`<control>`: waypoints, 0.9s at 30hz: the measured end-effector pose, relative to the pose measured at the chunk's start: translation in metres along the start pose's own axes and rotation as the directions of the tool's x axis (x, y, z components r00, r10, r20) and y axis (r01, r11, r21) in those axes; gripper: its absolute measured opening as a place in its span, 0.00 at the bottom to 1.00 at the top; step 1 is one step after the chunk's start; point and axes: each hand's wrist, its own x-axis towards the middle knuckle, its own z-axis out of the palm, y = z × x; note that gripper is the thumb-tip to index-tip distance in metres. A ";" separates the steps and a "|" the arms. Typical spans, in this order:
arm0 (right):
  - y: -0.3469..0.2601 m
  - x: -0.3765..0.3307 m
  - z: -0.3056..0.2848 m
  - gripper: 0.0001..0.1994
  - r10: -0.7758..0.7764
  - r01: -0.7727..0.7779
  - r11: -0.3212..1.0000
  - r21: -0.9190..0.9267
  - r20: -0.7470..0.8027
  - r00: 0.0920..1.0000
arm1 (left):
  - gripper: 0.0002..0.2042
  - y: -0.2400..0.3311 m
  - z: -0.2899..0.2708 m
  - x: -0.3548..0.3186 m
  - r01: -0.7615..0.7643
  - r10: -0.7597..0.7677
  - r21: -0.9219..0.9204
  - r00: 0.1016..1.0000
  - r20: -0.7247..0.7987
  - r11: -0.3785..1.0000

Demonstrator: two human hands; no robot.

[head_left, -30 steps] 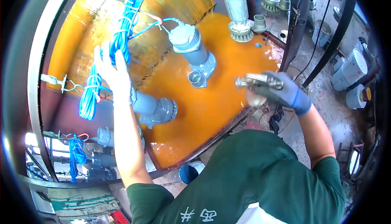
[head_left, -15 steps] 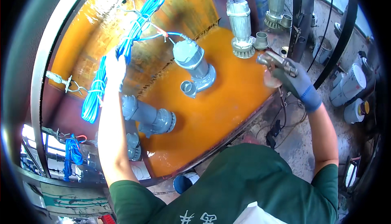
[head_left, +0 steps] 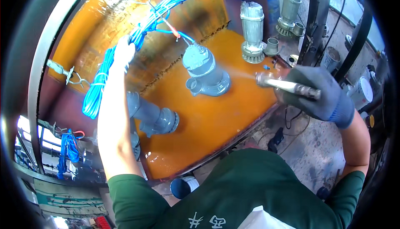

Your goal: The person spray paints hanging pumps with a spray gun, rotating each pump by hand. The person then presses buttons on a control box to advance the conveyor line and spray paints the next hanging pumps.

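My right hand (head_left: 323, 91), in a grey glove, is wrapped round a spray gun (head_left: 287, 86). A pale mist streams leftward from its nozzle toward a grey submersible pump (head_left: 200, 62) with a round outlet. That pump hangs by its blue cable over the orange-coated booth floor (head_left: 216, 116). My left hand (head_left: 124, 55), in an overexposed pale glove, is closed on the coiled blue cable bundle (head_left: 143, 29); its fingers are partly washed out. Below my left hand, a second grey pump (head_left: 152, 114) is partly covered by my forearm.
A silver pump (head_left: 252, 29) stands at the booth's far right, with another pump (head_left: 289, 6) beyond it. Blue cable (head_left: 71, 148) hangs at the left. Buckets (head_left: 331, 58) stand on the right, and a dark metal post (head_left: 316, 16) rises there. A can (head_left: 183, 187) sits near my body.
My right hand and the spray gun have come nearer and lower, and mist now shows at the nozzle. The hanging pump has turned, its outlet now facing more to the left.
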 end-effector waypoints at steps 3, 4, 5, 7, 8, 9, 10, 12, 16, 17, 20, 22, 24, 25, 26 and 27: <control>-0.028 0.015 -0.011 0.11 -0.129 0.130 0.990 -0.053 0.028 0.991 | 0.20 0.015 0.003 -0.013 -0.017 0.013 -0.035 0.993 -0.114 0.999; -0.035 0.019 -0.013 0.11 -0.137 0.144 0.987 -0.066 0.100 0.985 | 0.20 0.019 -0.001 -0.015 0.014 -0.015 -0.011 0.996 -0.092 1.000; -0.046 0.022 -0.015 0.12 -0.122 0.151 0.980 -0.126 0.211 0.970 | 0.19 0.019 -0.005 -0.019 0.044 -0.043 0.014 0.997 -0.071 0.999; -0.058 0.028 -0.013 0.13 -0.172 0.223 0.955 -0.194 0.247 0.954 | 0.18 0.013 -0.004 -0.025 -0.012 0.015 0.028 0.995 -0.102 1.000; -0.064 0.033 -0.013 0.13 -0.176 0.227 0.947 -0.228 0.224 0.959 | 0.18 0.014 -0.002 -0.029 -0.041 0.046 0.034 0.987 -0.153 0.999; -0.067 0.037 -0.012 0.15 -0.181 0.231 0.937 -0.263 0.200 0.963 | 0.17 0.016 -0.001 -0.032 -0.070 0.077 0.041 0.976 -0.203 0.997; -0.064 0.039 -0.006 0.15 -0.183 0.208 0.943 -0.259 0.117 0.976 | 0.17 0.027 -0.006 -0.030 -0.014 0.019 0.049 0.994 -0.109 0.999; -0.069 0.047 -0.002 0.13 -0.150 0.194 0.936 -0.295 0.164 0.975 | 0.17 0.025 0.006 -0.024 -0.047 0.052 0.039 0.991 -0.123 0.998; -0.075 0.047 0.006 0.13 -0.159 0.233 0.927 -0.294 0.256 0.954 | 0.19 0.026 -0.003 -0.041 -0.026 0.033 0.033 0.972 -0.231 0.999; -0.077 0.052 0.007 0.13 -0.116 0.188 0.947 -0.259 0.270 0.956 | 0.19 0.027 -0.004 -0.042 -0.027 0.037 0.043 0.971 -0.236 0.999; -0.077 0.072 0.007 0.13 -0.100 0.126 0.956 -0.267 0.108 0.989 | 0.20 0.031 -0.007 -0.046 -0.017 0.032 0.064 0.971 -0.238 0.998; -0.076 0.085 0.004 0.16 -0.043 0.045 0.909 -0.413 0.013 0.999 | 0.20 0.032 0.001 -0.040 -0.019 0.035 0.072 0.972 -0.232 0.997; -0.059 0.091 0.006 0.19 -0.096 0.051 0.790 -0.611 -0.041 0.995 | 0.20 0.031 0.004 -0.039 -0.013 0.033 0.089 0.974 -0.225 0.996; -0.060 0.094 0.001 0.19 -0.097 0.050 0.788 -0.613 -0.045 0.994 | 0.20 0.031 0.002 -0.040 -0.016 0.036 0.084 0.971 -0.237 0.996; -0.062 0.096 -0.004 0.19 0.039 0.019 0.797 -0.604 0.084 0.996 | 0.19 0.031 0.000 -0.042 -0.020 0.040 0.080 0.968 -0.247 0.997; -0.063 0.096 -0.007 0.19 0.175 -0.014 0.802 -0.597 0.212 0.962 | 0.19 0.032 -0.002 -0.042 -0.025 0.045 0.081 0.968 -0.249 0.996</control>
